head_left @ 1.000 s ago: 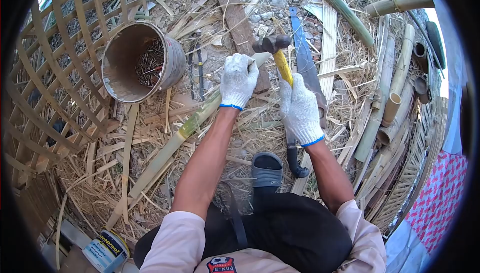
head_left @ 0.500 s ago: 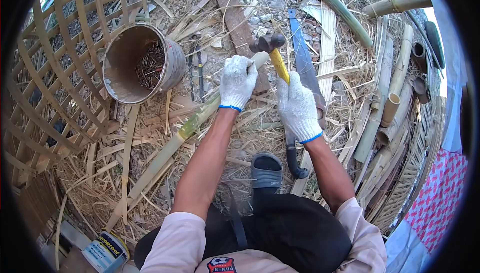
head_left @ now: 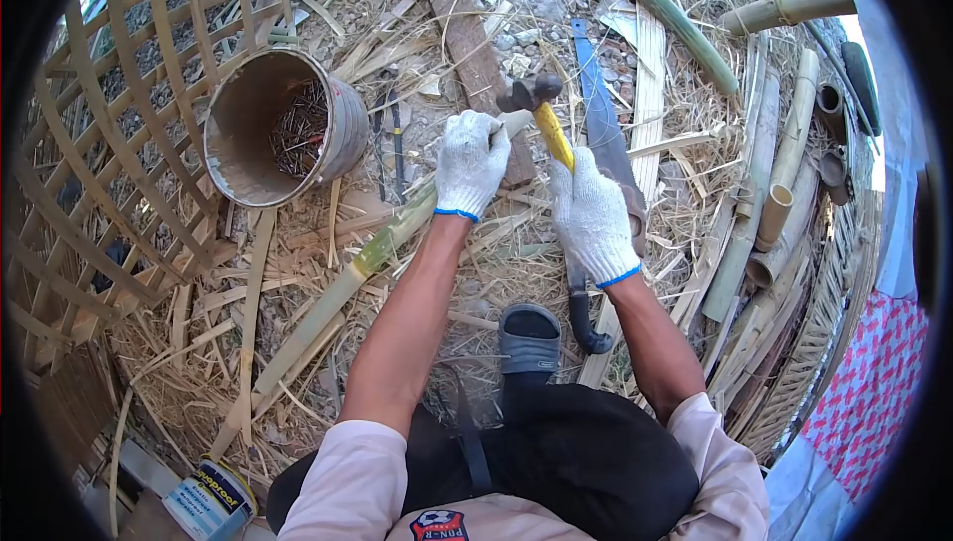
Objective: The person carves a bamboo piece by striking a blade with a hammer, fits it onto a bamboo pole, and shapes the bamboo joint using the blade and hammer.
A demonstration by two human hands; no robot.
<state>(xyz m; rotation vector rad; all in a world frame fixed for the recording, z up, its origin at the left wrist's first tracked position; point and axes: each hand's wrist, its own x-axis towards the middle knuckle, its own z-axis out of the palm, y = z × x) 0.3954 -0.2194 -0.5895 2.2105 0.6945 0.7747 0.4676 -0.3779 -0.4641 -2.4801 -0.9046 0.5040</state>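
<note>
A: From the left, what's there?
B: Woven bamboo lattice (head_left: 243, 0), well apart from the left fingers. Then an open bucket (head_left: 345, 129), nails (head_left: 298, 131) inside, nearer those fingers but not touching.
A: And at the left hand (head_left: 473, 166)?
B: Gloved. Bamboo pole (head_left: 362, 261) runs up from lower left and passes beneath it; pole end shows just beyond the fingers. Fingers curled in, tips drawn together. Can't tell whether they pinch anything; the knuckles hide it.
A: Hammer (head_left: 554, 134)?
B: Yellow handle, clamped in the gloved fingers of the right hand (head_left: 594, 208). Head stands beyond those fingers, just right of the left ones, by the pole end. Touching or hanging above? View too poor to say.
A: Changed over the last second?
B: Little. Hammer head has edged slightly toward the left fingers; left hand has kept its place. I'd judge it a pause or light tapping, the hammering no visibly further on.
A: Rightmost?
B: Blue-bladed handsaw (head_left: 596, 94), just past the right fingers; cut bamboo length (head_left: 791, 149) well apart from them.
</note>
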